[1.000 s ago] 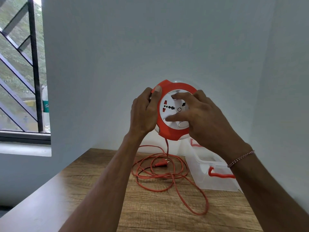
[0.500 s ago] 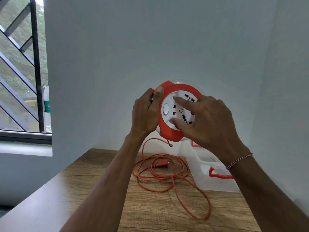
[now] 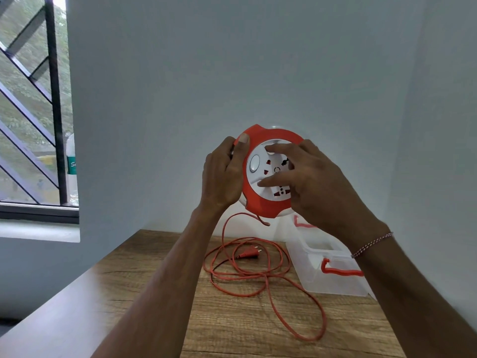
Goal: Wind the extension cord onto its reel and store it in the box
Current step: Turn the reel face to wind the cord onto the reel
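Here, in the head view, the round orange-and-white plastic cord reel (image 3: pixel 268 174) is held up in the air in front of the pale wall, well above the wooden desk (image 3: pixel 232 324). The left hand (image 3: pixel 223 177) has its grip closed around the reel's left rim, thumb hooked over the orange edge. The right hand (image 3: pixel 307 177) is not clamped on anything: its fingers (image 3: pixel 277 149) are spread and pressed flat on the white socket face, seemingly to turn it.

Below the grip, the thin orange extension cord (image 3: pixel 247 273) leaves the reel's underside in a slack arc and drops to loose, overlapping loops on the desk, with the orange two-pin plug (image 3: pixel 247 254) lying inside them. Below and to the right of the grip stands the clear plastic storage box with orange handles (image 3: pixel 333 277), open and just beside the outer loops.

The likely trouble lies in those crossed loops: as the cord is drawn in, they could cinch into a knot or drag the plug along until it snags. A loop may also catch on the box corner and tug it. Because the fingers only press on the smooth face, they could slip, and slack cord could wind unevenly and jam at the slot.
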`<state>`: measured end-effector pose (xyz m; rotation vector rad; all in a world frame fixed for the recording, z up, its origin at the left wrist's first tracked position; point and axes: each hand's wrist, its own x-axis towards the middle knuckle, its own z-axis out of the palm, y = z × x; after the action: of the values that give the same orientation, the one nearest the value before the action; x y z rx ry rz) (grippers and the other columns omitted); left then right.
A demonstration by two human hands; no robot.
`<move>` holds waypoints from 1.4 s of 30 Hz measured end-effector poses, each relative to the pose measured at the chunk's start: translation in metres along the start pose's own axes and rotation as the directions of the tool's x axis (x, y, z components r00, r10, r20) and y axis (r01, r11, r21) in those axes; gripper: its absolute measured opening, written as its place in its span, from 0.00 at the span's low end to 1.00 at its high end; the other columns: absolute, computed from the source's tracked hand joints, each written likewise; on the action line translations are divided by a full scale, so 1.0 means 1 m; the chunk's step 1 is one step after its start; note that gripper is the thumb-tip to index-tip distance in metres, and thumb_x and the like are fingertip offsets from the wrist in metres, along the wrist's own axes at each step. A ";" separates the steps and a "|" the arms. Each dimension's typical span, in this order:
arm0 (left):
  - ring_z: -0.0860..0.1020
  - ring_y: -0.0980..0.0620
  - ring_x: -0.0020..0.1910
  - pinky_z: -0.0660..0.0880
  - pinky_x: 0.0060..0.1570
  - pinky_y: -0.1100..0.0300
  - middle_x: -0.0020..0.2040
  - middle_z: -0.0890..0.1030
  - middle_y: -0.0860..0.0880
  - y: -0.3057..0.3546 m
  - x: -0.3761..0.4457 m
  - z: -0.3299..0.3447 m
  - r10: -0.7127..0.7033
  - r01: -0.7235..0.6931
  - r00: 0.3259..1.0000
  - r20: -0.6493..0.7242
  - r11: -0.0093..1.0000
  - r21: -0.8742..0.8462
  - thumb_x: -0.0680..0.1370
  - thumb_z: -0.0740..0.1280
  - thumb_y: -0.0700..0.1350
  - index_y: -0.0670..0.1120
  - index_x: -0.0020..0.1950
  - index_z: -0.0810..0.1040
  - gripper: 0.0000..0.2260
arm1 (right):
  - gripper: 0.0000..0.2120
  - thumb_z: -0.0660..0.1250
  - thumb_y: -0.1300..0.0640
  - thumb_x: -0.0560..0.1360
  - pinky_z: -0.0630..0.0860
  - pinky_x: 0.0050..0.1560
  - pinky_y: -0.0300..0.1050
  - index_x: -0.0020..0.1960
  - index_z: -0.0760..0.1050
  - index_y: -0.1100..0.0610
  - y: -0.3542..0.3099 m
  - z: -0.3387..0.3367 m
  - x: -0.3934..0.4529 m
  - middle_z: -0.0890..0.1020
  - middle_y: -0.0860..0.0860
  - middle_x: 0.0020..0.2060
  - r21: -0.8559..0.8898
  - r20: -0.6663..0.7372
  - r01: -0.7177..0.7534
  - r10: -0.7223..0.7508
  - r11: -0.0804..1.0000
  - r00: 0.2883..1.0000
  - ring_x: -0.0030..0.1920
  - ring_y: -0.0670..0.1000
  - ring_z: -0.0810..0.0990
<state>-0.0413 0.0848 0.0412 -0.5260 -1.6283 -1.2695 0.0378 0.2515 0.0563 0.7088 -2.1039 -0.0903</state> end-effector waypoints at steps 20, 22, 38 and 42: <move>0.82 0.49 0.33 0.81 0.38 0.43 0.37 0.83 0.47 0.005 -0.002 -0.002 -0.031 0.031 1.000 0.005 0.999 0.008 0.79 0.55 0.63 0.42 0.46 0.77 0.25 | 0.30 0.61 0.31 0.71 0.80 0.48 0.50 0.67 0.74 0.48 -0.002 0.014 -0.002 0.85 0.55 0.50 0.013 -0.229 -0.246 0.242 0.969 0.943 0.44 0.56 0.83; 0.82 0.51 0.34 0.82 0.38 0.45 0.37 0.83 0.49 0.005 -0.002 -0.002 -0.031 0.031 1.000 0.007 1.000 0.002 0.78 0.55 0.64 0.43 0.47 0.78 0.26 | 0.28 0.61 0.34 0.73 0.79 0.47 0.48 0.64 0.76 0.51 -0.001 0.013 0.000 0.86 0.54 0.46 0.083 -0.288 -0.263 0.276 0.961 0.917 0.41 0.55 0.84; 0.83 0.57 0.35 0.81 0.34 0.64 0.36 0.83 0.56 -0.002 0.000 -0.001 -0.018 0.018 1.000 -0.005 1.000 -0.007 0.80 0.56 0.60 0.46 0.49 0.78 0.21 | 0.25 0.77 0.53 0.65 0.72 0.58 0.60 0.61 0.78 0.44 -0.003 0.002 0.001 0.74 0.57 0.66 -0.079 0.037 -0.050 0.053 0.996 0.998 0.62 0.62 0.71; 0.83 0.53 0.35 0.83 0.38 0.50 0.38 0.83 0.52 0.001 -0.001 -0.001 -0.013 0.013 1.000 -0.001 1.000 0.012 0.80 0.55 0.61 0.44 0.48 0.78 0.22 | 0.27 0.79 0.49 0.61 0.74 0.52 0.58 0.59 0.79 0.43 -0.002 0.003 -0.001 0.77 0.57 0.61 -0.125 -0.021 -0.067 0.065 0.990 0.998 0.56 0.62 0.74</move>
<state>-0.0398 0.0847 0.0412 -0.5082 -1.6402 -1.2682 0.0371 0.2492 0.0535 0.5626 -2.0834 -0.1783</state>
